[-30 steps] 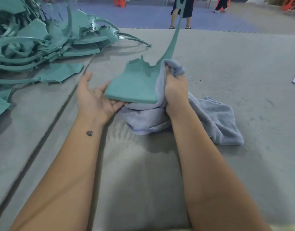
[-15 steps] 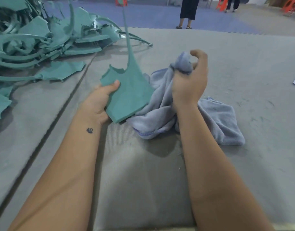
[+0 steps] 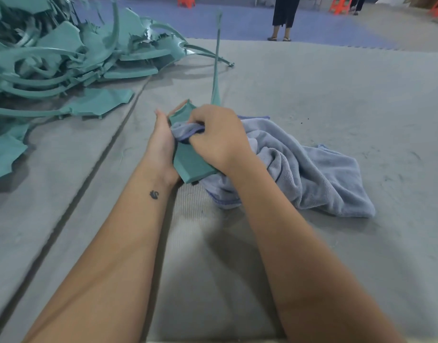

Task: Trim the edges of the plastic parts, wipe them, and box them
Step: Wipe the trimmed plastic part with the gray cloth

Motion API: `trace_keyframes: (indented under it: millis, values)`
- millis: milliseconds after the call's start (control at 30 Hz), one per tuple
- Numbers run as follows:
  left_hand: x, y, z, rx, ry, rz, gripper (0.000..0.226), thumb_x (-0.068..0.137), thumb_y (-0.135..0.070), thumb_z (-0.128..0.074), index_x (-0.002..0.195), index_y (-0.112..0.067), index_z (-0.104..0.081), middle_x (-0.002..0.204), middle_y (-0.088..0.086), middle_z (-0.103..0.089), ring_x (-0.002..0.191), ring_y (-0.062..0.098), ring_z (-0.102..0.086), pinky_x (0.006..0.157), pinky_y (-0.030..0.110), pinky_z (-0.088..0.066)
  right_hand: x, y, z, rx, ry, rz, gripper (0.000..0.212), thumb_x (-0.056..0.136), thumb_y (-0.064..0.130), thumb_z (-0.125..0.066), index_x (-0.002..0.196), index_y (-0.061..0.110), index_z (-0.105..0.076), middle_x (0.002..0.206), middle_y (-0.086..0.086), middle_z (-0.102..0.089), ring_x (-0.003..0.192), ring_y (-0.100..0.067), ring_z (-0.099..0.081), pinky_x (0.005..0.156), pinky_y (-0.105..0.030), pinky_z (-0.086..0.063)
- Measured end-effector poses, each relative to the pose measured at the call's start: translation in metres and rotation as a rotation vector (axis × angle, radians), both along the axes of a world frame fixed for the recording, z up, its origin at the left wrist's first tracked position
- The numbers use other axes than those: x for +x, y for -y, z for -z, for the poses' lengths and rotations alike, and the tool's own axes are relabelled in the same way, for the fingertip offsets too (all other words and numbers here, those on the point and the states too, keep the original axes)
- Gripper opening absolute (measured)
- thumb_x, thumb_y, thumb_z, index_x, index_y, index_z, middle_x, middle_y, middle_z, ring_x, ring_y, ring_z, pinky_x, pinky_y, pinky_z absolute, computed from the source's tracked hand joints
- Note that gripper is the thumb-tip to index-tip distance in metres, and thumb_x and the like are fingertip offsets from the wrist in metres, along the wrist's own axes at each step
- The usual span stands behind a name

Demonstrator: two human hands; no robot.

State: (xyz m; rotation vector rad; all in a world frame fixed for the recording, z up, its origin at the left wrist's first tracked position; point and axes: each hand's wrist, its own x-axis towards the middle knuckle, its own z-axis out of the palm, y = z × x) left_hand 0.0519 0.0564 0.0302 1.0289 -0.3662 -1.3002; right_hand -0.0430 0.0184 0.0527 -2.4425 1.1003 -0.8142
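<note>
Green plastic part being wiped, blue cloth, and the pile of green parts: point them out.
Green plastic part (image 3: pixel 192 160), head view, flat lower panel.
Blue cloth (image 3: pixel 319 179), head view, bunched middle.
Pile of green parts (image 3: pixel 64 53), head view, centre.

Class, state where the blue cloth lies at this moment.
In the head view, the blue cloth lies centre-right on the grey mat, one end bunched in the right hand against the green plastic part.

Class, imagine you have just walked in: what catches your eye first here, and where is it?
At centre, the left hand holds a teal plastic part while the right hand presses a blue cloth against it. A tangled heap of teal parts fills the upper left.
</note>
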Motion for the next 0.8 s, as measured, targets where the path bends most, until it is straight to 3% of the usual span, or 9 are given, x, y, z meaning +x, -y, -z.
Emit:
trace_keyframes:
  millis: [100,167,233,367,467,533,633,700,800]
  values:
    - [-0.001,0.005,0.002,-0.074,-0.067,0.012,0.077,0.097,-0.066,-0.011,0.126,-0.015,-0.062,0.116,0.012,-0.070,0.104,0.025,-0.069,0.080,0.034,-0.058,0.006,0.005,0.002,0.020,0.150,0.195,0.016,0.075,0.002,-0.048,0.072,0.018,-0.044,0.073,-0.001,-0.050,0.072,-0.027,-0.047,0.056,-0.035,-0.026]
    - [0.001,0.008,0.002,-0.101,-0.066,0.017,0.073,0.097,-0.066,-0.011,0.141,-0.022,-0.048,0.133,0.011,-0.061,0.119,0.027,-0.061,0.096,0.040,-0.051,0.011,0.003,0.003,0.010,0.165,0.256,0.022,0.072,-0.002,-0.044,0.070,0.019,-0.038,0.076,0.000,-0.050,0.071,-0.027,-0.047,0.051,-0.033,-0.025]
    - [0.001,0.009,0.003,-0.079,-0.050,0.019,0.075,0.095,-0.068,-0.012,0.137,-0.021,-0.053,0.127,0.012,-0.064,0.113,0.027,-0.064,0.094,0.040,-0.053,0.012,0.001,0.003,0.004,0.133,0.224,0.021,0.073,-0.001,-0.045,0.071,0.019,-0.039,0.080,0.002,-0.051,0.072,-0.025,-0.048,0.050,-0.032,-0.025]
    - [0.006,0.008,0.006,-0.040,-0.043,-0.036,0.073,0.097,-0.066,-0.017,0.098,-0.014,-0.067,0.080,0.011,-0.075,0.069,0.023,-0.073,0.053,0.030,-0.058,-0.001,-0.001,-0.007,0.147,-0.002,-0.059,0.009,0.079,0.008,-0.061,0.075,0.016,-0.060,0.073,-0.004,-0.057,0.071,-0.020,-0.052,0.061,-0.033,-0.043]
    - [0.006,0.010,0.005,-0.132,-0.096,-0.061,0.064,0.103,-0.054,-0.019,0.104,-0.013,-0.068,0.079,0.009,-0.075,0.069,0.022,-0.073,0.052,0.027,-0.057,-0.019,-0.008,-0.021,0.301,-0.192,-0.319,0.021,0.072,0.012,-0.078,0.063,0.013,-0.059,0.056,0.000,-0.045,0.056,-0.010,-0.038,0.052,-0.024,-0.031]
    - [0.002,0.010,0.007,-0.165,-0.069,-0.023,0.064,0.104,-0.046,-0.027,0.089,-0.010,-0.078,0.081,0.009,-0.076,0.073,0.021,-0.074,0.054,0.026,-0.056,-0.027,-0.013,-0.024,0.378,-0.322,-0.384,0.026,0.068,0.011,-0.080,0.056,0.018,-0.058,0.049,0.007,-0.045,0.052,-0.008,-0.040,0.049,-0.020,-0.032]
    - [0.000,0.004,0.007,-0.118,-0.055,0.091,0.049,0.099,-0.033,-0.045,0.074,-0.008,-0.079,0.079,0.010,-0.075,0.070,0.021,-0.073,0.058,0.029,-0.058,-0.021,-0.008,-0.014,0.344,-0.165,-0.267,0.027,0.073,0.006,-0.072,0.059,0.020,-0.054,0.055,0.005,-0.046,0.058,-0.011,-0.043,0.054,-0.024,-0.034]
    - [0.000,0.001,0.006,-0.037,-0.010,0.079,0.030,0.097,-0.025,-0.050,0.094,-0.006,-0.073,0.076,0.010,-0.073,0.065,0.022,-0.072,0.056,0.030,-0.058,-0.015,0.001,-0.006,0.209,-0.067,-0.002,0.019,0.080,0.003,-0.056,0.073,0.019,-0.050,0.069,0.000,-0.050,0.069,-0.019,-0.047,0.058,-0.027,-0.033]
    - [-0.003,0.003,0.005,-0.001,0.115,-0.027,0.026,0.100,-0.017,-0.049,0.121,-0.007,-0.060,0.074,0.006,-0.073,0.061,0.018,-0.071,0.050,0.028,-0.056,-0.016,0.011,0.005,0.027,-0.207,0.325,0.017,0.085,0.004,-0.045,0.085,0.021,-0.044,0.086,-0.003,-0.051,0.076,-0.025,-0.045,0.050,-0.029,-0.022]
